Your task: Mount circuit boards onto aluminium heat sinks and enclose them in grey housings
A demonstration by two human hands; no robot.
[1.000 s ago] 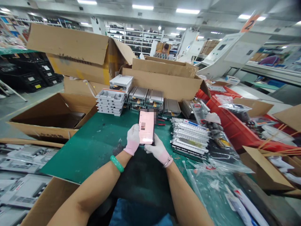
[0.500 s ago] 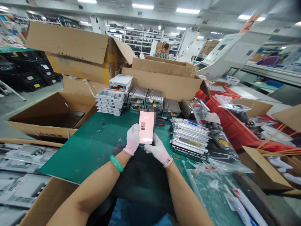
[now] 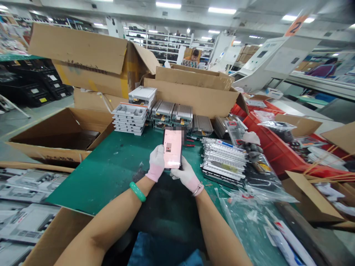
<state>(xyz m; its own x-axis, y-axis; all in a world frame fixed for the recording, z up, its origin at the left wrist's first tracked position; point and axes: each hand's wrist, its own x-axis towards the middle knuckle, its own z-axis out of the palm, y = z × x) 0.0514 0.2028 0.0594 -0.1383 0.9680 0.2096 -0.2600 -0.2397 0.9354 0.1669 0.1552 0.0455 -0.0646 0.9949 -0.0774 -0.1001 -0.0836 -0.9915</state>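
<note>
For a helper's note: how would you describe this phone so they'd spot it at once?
Start at the green mat, then find the person's white-gloved left hand and right hand near its front edge. The phone is held between them, its screen glowing pink, and unlike the silver stacks lying to its right, it is up off the mat.

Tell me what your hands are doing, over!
Left grip, right grip: gloved, both on the smartphone. Its screen lit pink, above the green mat. Stack of silver metal parts to the right, not touching.
</note>
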